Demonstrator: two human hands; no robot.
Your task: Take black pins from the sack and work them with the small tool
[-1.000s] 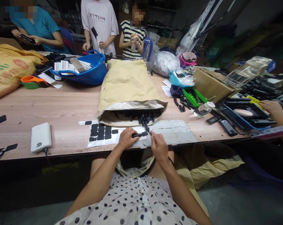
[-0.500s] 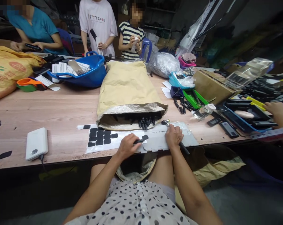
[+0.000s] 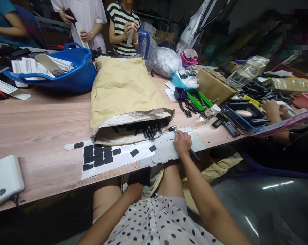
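Observation:
My right hand (image 3: 182, 143) is closed around a small hammer (image 3: 194, 154), its metal head toward the paper sack and its black handle sticking out below my fist. It rests over a grey flat board (image 3: 166, 149) at the table edge. My left hand (image 3: 135, 191) reaches down into the mouth of an open sack (image 3: 157, 180) between my thighs, so its fingers are hidden. A white backing sheet (image 3: 124, 161) with black rounded stickers (image 3: 98, 156) lies left of the board. Behind it, a tan paper sack (image 3: 123, 81) opens toward me with black cylindrical parts (image 3: 150, 132) in its mouth.
A white power bank (image 3: 5, 180) with a cable lies at left. A blue basin (image 3: 79, 73) holds white cards. At right are a green tray (image 3: 200, 102), a clear bottle (image 3: 209, 114), a cardboard box (image 3: 215, 88) and a co-worker's hand (image 3: 271, 109). Other people stand across the table.
My left hand has moved from the board, where it held a slim black part, down into the sack at my lap. The view has shifted right. My right hand still holds the hammer.

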